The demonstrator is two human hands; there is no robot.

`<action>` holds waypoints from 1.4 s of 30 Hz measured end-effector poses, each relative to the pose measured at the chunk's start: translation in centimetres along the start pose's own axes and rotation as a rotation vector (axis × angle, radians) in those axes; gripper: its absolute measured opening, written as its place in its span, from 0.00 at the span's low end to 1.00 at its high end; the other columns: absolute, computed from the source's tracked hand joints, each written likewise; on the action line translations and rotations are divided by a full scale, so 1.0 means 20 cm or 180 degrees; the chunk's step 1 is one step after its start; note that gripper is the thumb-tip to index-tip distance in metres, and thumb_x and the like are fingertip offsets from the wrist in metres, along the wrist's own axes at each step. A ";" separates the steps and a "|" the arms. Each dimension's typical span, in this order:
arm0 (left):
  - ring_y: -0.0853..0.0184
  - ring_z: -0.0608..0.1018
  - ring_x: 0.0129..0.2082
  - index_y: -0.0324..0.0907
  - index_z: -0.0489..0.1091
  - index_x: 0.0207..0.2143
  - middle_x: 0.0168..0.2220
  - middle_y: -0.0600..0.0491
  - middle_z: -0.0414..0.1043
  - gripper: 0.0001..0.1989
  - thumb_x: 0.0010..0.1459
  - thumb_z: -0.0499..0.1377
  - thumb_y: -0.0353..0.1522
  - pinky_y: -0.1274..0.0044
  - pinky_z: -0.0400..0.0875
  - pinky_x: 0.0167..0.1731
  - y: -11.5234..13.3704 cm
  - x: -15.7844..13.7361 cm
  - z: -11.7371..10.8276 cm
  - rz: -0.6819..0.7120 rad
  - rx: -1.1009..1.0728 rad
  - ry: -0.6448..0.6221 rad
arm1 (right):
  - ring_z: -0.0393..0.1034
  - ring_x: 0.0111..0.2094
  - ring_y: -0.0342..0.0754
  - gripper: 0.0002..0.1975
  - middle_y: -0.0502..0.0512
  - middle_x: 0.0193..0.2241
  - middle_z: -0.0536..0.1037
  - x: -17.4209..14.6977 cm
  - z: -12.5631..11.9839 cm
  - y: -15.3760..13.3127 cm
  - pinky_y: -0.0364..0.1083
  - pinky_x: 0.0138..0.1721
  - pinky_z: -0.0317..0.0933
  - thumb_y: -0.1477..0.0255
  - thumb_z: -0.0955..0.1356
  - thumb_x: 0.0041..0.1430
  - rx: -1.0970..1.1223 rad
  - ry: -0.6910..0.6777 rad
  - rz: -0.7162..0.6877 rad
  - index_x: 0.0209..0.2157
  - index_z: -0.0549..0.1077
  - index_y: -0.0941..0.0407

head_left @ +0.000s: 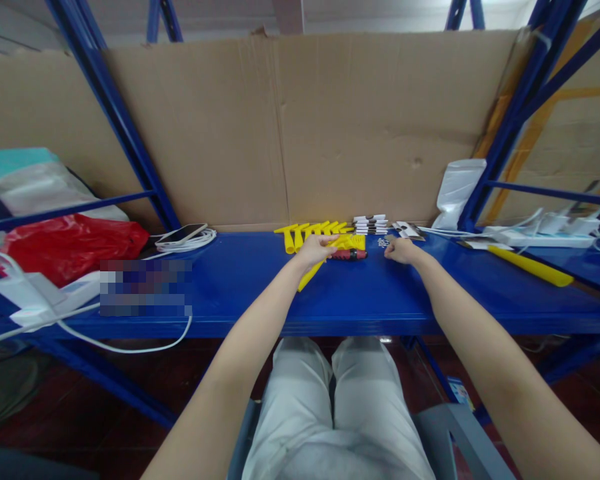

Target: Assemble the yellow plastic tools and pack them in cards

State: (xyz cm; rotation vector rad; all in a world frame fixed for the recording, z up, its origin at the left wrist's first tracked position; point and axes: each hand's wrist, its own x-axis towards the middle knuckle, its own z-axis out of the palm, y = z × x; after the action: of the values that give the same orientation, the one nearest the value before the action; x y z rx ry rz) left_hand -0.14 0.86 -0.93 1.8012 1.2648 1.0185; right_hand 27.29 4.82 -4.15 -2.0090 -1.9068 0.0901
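My left hand [316, 251] is closed around a yellow plastic tool handle [311, 276], which slants down toward the front of the shelf; its exact kind is hard to make out. Just right of that hand lies a red and black screwdriver [351, 255]. Behind it sits a wide yellow plastic piece [356, 241]. My right hand [400, 251] reaches down beside a small heap of tiny metal pieces [383, 243], which look like screws. Its fingers are pressed together, and whatever is between them is hidden.
Several yellow T-shaped handles [299, 235] line the cardboard backing. Stacked white and black flat pieces [371, 225] and loose ones [407, 231] lie beside them. A long yellow piece [533, 265] and a power strip [540, 238] are right; a coiled cable [193, 241] and red bag [75, 243] are left.
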 end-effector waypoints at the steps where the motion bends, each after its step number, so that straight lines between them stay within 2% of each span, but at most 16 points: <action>1: 0.63 0.81 0.43 0.40 0.79 0.50 0.43 0.46 0.82 0.22 0.54 0.62 0.19 0.67 0.73 0.50 0.00 0.00 0.00 0.0114 0.0258 0.0126 | 0.76 0.44 0.55 0.03 0.60 0.33 0.80 0.00 0.00 0.00 0.52 0.49 0.69 0.73 0.70 0.51 -0.0008 -0.0110 0.0039 0.28 0.79 0.55; 3: 0.60 0.78 0.52 0.40 0.80 0.48 0.49 0.44 0.80 0.21 0.53 0.62 0.18 0.67 0.67 0.58 -0.01 0.00 0.00 0.0361 0.0780 0.0321 | 0.76 0.43 0.53 0.03 0.58 0.34 0.81 0.01 0.00 0.00 0.49 0.48 0.69 0.71 0.71 0.51 -0.0063 -0.0253 0.0119 0.28 0.79 0.54; 5: 0.59 0.76 0.57 0.40 0.80 0.48 0.52 0.44 0.79 0.21 0.54 0.61 0.18 0.68 0.62 0.62 -0.02 0.00 0.01 0.0547 0.1141 0.0369 | 0.76 0.41 0.51 0.03 0.57 0.33 0.81 0.00 0.00 -0.01 0.47 0.46 0.70 0.70 0.72 0.51 -0.0045 -0.0160 -0.0008 0.28 0.79 0.54; 9: 0.58 0.76 0.57 0.43 0.80 0.49 0.53 0.46 0.78 0.21 0.55 0.61 0.20 0.68 0.63 0.62 -0.03 0.00 0.04 0.0743 0.1306 0.0209 | 0.76 0.39 0.51 0.02 0.56 0.31 0.80 -0.01 -0.01 -0.01 0.47 0.45 0.70 0.70 0.73 0.50 -0.0100 -0.0141 0.0013 0.27 0.79 0.54; 15: 0.57 0.77 0.57 0.43 0.80 0.49 0.52 0.45 0.79 0.21 0.55 0.61 0.20 0.68 0.64 0.61 -0.02 -0.02 0.06 0.0771 0.1293 0.0120 | 0.76 0.40 0.52 0.00 0.56 0.30 0.80 -0.04 -0.02 -0.07 0.47 0.45 0.69 0.73 0.73 0.48 0.0101 -0.0129 -0.0023 0.26 0.78 0.54; 18: 0.55 0.77 0.57 0.41 0.80 0.50 0.53 0.43 0.78 0.21 0.56 0.60 0.20 0.67 0.64 0.61 -0.02 -0.03 0.06 0.0837 0.1397 0.0081 | 0.75 0.40 0.51 0.03 0.56 0.31 0.80 -0.08 -0.03 -0.13 0.48 0.48 0.67 0.75 0.70 0.50 0.0636 0.0039 -0.0155 0.24 0.76 0.56; 21: 0.56 0.77 0.56 0.41 0.79 0.51 0.53 0.42 0.78 0.21 0.58 0.58 0.20 0.67 0.65 0.61 -0.02 -0.03 0.08 0.0934 0.1632 0.0005 | 0.74 0.39 0.49 0.04 0.54 0.32 0.80 -0.13 -0.05 -0.21 0.48 0.49 0.66 0.75 0.68 0.53 0.1532 0.0251 -0.0458 0.25 0.74 0.56; 23: 0.56 0.77 0.56 0.42 0.79 0.51 0.53 0.44 0.78 0.21 0.59 0.57 0.21 0.67 0.65 0.61 -0.02 -0.04 0.09 0.1018 0.1737 -0.0038 | 0.73 0.39 0.47 0.04 0.53 0.32 0.79 -0.16 -0.05 -0.26 0.48 0.51 0.64 0.75 0.69 0.52 0.1983 0.0281 -0.0644 0.24 0.73 0.56; 26: 0.56 0.78 0.55 0.44 0.79 0.51 0.52 0.44 0.79 0.21 0.59 0.57 0.21 0.66 0.67 0.60 -0.03 -0.04 0.11 0.1135 0.1762 -0.0033 | 0.72 0.39 0.47 0.06 0.52 0.31 0.78 -0.19 -0.04 -0.32 0.48 0.51 0.64 0.77 0.69 0.50 0.2286 0.0196 -0.0857 0.22 0.71 0.56; 35: 0.58 0.78 0.54 0.45 0.78 0.53 0.51 0.45 0.79 0.22 0.61 0.56 0.22 0.68 0.68 0.58 -0.05 -0.04 0.12 0.1379 0.1975 -0.0019 | 0.72 0.45 0.50 0.07 0.54 0.34 0.79 -0.21 0.00 -0.38 0.53 0.57 0.61 0.78 0.70 0.51 0.2007 0.0284 -0.1169 0.21 0.74 0.55; 42: 0.59 0.80 0.51 0.44 0.77 0.53 0.49 0.45 0.80 0.22 0.60 0.56 0.22 0.69 0.72 0.54 -0.06 -0.02 0.12 0.1504 0.2333 0.0076 | 0.72 0.43 0.51 0.06 0.54 0.32 0.79 -0.17 0.04 -0.35 0.53 0.55 0.62 0.77 0.70 0.50 0.1946 0.0412 -0.1450 0.21 0.74 0.55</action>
State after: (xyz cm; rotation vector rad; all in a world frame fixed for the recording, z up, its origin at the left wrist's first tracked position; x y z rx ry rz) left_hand 1.47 0.49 -3.06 2.7519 1.3637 0.8665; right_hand 20.10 1.82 -3.38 -1.1385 -1.9026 0.3623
